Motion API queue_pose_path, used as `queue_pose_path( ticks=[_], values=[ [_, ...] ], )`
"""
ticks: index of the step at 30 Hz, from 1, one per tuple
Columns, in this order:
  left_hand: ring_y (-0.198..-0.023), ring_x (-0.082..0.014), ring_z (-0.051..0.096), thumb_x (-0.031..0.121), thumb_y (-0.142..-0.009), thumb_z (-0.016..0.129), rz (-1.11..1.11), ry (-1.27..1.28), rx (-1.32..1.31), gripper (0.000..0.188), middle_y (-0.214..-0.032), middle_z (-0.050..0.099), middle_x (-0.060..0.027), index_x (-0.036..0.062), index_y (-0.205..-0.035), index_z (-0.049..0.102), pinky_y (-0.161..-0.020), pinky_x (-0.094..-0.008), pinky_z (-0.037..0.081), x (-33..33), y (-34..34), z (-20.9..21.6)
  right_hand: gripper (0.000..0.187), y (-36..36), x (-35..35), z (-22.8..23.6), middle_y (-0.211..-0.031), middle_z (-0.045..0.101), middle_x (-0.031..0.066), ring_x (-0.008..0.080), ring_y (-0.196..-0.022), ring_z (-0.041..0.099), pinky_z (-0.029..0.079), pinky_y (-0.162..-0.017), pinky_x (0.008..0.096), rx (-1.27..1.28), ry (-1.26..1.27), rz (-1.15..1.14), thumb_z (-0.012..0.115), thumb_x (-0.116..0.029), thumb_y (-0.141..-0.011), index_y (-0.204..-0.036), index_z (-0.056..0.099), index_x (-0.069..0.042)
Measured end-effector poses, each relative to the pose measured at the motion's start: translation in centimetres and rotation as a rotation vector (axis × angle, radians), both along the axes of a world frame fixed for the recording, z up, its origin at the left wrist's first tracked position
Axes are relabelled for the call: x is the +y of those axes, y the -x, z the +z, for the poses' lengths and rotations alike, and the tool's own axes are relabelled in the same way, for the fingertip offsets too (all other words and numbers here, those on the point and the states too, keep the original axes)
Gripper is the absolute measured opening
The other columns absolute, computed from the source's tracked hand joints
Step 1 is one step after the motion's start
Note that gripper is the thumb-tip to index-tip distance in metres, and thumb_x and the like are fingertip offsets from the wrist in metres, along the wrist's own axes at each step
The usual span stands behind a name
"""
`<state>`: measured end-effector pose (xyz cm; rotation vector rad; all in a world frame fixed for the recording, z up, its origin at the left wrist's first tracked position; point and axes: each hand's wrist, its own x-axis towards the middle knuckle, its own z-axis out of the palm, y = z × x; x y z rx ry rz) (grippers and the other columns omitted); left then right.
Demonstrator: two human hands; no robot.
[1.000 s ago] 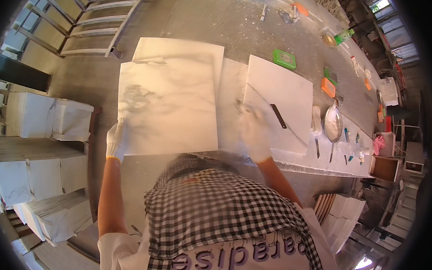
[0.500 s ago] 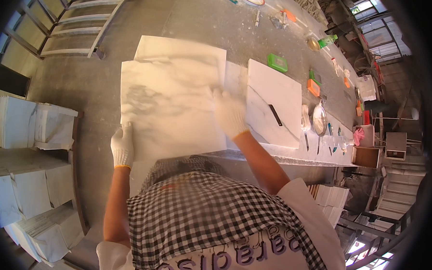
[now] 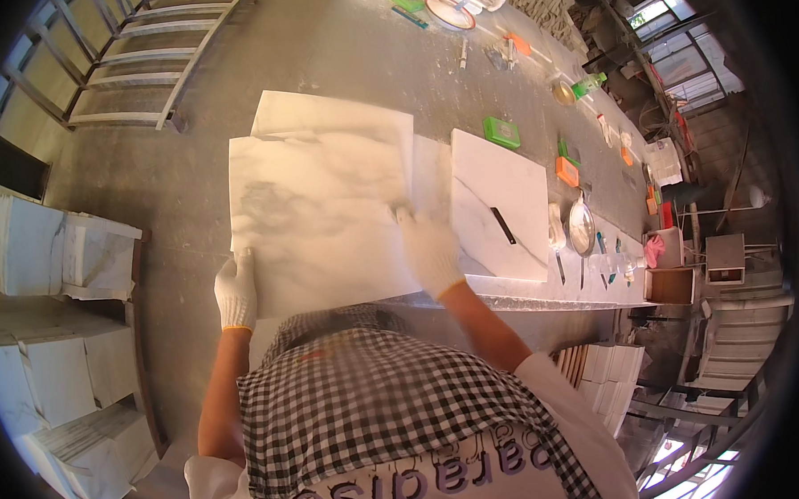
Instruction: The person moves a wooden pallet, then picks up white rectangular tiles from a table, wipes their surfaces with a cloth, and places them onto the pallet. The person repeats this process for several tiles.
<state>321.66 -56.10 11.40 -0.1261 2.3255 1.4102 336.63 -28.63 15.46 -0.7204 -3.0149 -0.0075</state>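
Observation:
A square white marble tile (image 3: 327, 217) with grey veining lies in front of me, partly over another marble tile (image 3: 331, 108) whose far part sticks out beyond it. My left hand (image 3: 235, 292), in a white knitted glove, is closed on the upper tile's left edge, thumb on top and the other fingers hidden below. On the right edge, my gloved right hand (image 3: 432, 251) grips with its fingertips at the rim; it is slightly blurred. Right of that hand lies a third marble tile (image 3: 499, 183) with a black strip-shaped tool (image 3: 503, 225) on it.
Green box (image 3: 501, 132), orange box (image 3: 567, 171), a metal bowl (image 3: 581, 226) and several small tools lie along the grey table (image 3: 356, 64) to the right. Stacked tiles (image 3: 56, 354) stand at left, below a metal rack (image 3: 150, 55). Open drawer-like box (image 3: 669, 286) at right.
The whole view has shifted, so the scene sits a little lower. My right hand has slid nearer to me along the tile's right edge. The left hand keeps its place on the tile.

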Motion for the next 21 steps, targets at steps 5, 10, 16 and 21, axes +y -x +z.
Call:
queue_pose_path(
  ticks=[5,10,16,21],
  values=[
    [-0.064,-0.0149,0.042,0.044,-0.097,0.055,-0.041,0.028,0.037,0.054,-0.063,0.048,-0.0104,-0.0056,-0.076,0.058,-0.061,-0.0364,0.041,-0.2,0.0,-0.5,0.029,0.2,0.8,0.2,-0.089,0.063,0.0125,0.0334,-0.079,0.065,0.052,-0.062,0.0472,0.103,-0.094,0.087,0.048,-0.01,-0.09,-0.115,0.059,-0.016],
    [-0.063,-0.0171,0.042,0.044,-0.097,0.054,-0.015,0.01,0.025,0.054,-0.063,0.048,-0.0148,-0.0061,-0.076,0.058,-0.061,-0.0371,0.041,-0.1,-0.1,-0.2,0.031,0.8,1.0,-0.3,-0.088,0.063,0.0114,0.0337,-0.081,0.065,0.052,-0.062,0.0481,-0.009,0.025,-0.05,0.047,-0.009,-0.09,-0.117,0.059,-0.018],
    [-0.068,-0.0095,0.037,0.042,-0.098,0.056,-0.048,0.06,0.034,0.052,-0.067,0.046,0.0009,-0.0056,-0.077,0.059,-0.06,-0.0308,0.037,-0.1,-0.1,0.0,0.029,-1.5,-0.7,-0.3,-0.086,0.063,0.012,0.034,-0.08,0.065,0.052,-0.063,0.0487,0.096,-0.035,0.03,0.047,-0.009,-0.09,-0.115,0.06,-0.019],
    [-0.063,-0.0198,0.043,0.045,-0.097,0.054,-0.057,0.074,0.085,0.056,-0.065,0.051,-0.0184,-0.0073,-0.076,0.058,-0.063,-0.0405,0.042,-0.1,0.0,-0.3,0.025,2.3,2.4,-0.5,-0.087,0.063,0.0116,0.0329,-0.079,0.064,0.052,-0.067,0.0456,0.064,-0.031,-0.038,0.051,-0.009,-0.089,-0.112,0.061,-0.013]
  ],
)
